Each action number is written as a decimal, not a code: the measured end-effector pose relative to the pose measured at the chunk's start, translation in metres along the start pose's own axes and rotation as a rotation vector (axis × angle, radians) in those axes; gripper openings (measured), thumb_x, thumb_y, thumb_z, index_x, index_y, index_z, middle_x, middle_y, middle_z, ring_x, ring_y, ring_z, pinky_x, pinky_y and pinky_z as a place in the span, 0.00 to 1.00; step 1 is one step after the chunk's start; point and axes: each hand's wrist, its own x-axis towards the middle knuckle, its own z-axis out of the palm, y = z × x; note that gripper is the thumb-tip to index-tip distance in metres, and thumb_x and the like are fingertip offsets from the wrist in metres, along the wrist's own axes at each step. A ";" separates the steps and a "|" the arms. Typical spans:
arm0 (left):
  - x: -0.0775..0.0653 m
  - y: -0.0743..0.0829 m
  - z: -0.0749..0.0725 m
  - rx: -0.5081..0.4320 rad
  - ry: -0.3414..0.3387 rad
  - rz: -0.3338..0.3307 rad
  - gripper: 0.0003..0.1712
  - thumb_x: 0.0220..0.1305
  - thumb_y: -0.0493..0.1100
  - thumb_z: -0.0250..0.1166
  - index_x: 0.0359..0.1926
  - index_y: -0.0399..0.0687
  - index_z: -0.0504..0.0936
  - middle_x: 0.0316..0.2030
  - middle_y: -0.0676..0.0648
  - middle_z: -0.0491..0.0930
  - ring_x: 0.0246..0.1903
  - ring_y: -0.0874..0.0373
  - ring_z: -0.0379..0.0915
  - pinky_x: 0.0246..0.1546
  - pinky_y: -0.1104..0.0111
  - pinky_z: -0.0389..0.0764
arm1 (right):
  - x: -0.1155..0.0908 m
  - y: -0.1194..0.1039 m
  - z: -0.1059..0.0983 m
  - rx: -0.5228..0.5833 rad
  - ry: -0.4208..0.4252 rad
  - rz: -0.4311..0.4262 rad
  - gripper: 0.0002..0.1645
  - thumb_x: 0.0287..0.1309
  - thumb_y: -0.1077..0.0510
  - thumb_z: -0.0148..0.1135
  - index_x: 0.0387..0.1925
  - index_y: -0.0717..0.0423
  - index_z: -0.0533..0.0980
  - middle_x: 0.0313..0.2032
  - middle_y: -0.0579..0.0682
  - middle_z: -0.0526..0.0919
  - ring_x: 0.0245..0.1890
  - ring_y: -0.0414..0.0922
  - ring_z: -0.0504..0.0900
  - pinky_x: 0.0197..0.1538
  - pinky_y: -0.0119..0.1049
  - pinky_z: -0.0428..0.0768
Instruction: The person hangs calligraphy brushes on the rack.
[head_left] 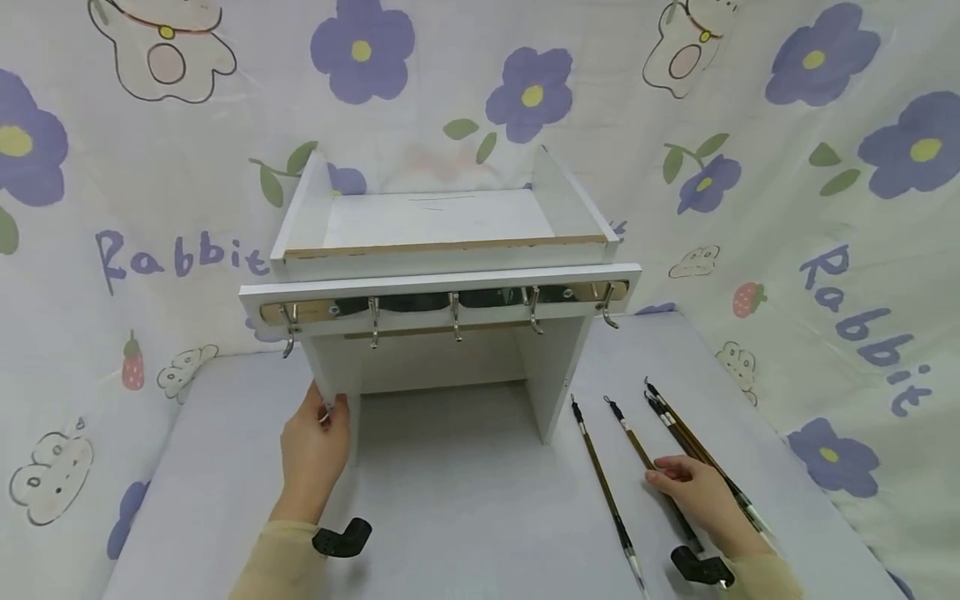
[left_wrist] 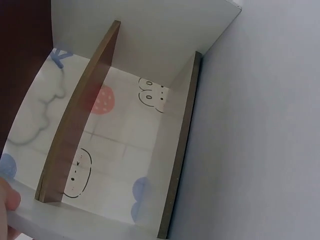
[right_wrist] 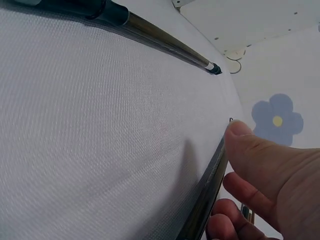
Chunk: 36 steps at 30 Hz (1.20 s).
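Right hand (head_left: pixel 701 492): grip pinching one slim brown-shafted brush with a dark head (head_left: pixel 635 439), thumb on one side of the shaft, curled fingers on the other. Held brush is right of the rack, second in line from it. Left hand (head_left: pixel 313 446): grip closed around the left side panel of the white board rack (head_left: pixel 450 279).

Pose: left forearm reaches up from the near side to the rack's lower left, back of hand toward the head camera. Right forearm slants in from the near right of the rack, hand low over the worktop (head_left: pixel 450 500).

Counts: one lone brown-shafted brush with a pale tip (head_left: pixel 603 475) lies just right of the rack, between it and the held brush. Farther right of the rack, a bundle of brown brushes (head_left: pixel 705 454), at least two; exact number unclear from overlap. Rack front carries one shiny metal strip (head_left: pixel 416 302) with five silver hooks (head_left: pixel 454 317). Behind the rack: one white cloth backdrop with purple flowers (head_left: pixel 435 125).
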 end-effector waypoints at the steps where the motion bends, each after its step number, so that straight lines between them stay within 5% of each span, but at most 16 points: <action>1: 0.000 0.000 0.000 0.009 0.002 0.007 0.21 0.63 0.48 0.52 0.57 0.56 0.69 0.46 0.41 0.76 0.39 0.46 0.77 0.33 0.55 0.80 | 0.000 -0.001 0.001 -0.004 0.003 0.005 0.32 0.46 0.39 0.62 0.47 0.56 0.74 0.38 0.49 0.76 0.36 0.45 0.72 0.32 0.33 0.73; 26: -0.002 -0.008 -0.010 -0.055 -0.085 -0.021 0.22 0.60 0.49 0.58 0.57 0.59 0.71 0.48 0.44 0.76 0.42 0.49 0.76 0.37 0.64 0.80 | -0.004 -0.012 0.009 -0.071 -0.015 0.098 0.26 0.37 0.37 0.67 0.26 0.56 0.79 0.29 0.49 0.78 0.30 0.46 0.72 0.27 0.37 0.72; 36: -0.008 -0.016 -0.016 -0.043 -0.079 -0.076 0.21 0.53 0.57 0.62 0.47 0.57 0.79 0.42 0.55 0.79 0.38 0.61 0.76 0.35 0.68 0.80 | 0.000 -0.012 0.008 -0.066 -0.032 0.107 0.23 0.39 0.40 0.68 0.25 0.57 0.78 0.25 0.49 0.76 0.25 0.45 0.68 0.21 0.34 0.66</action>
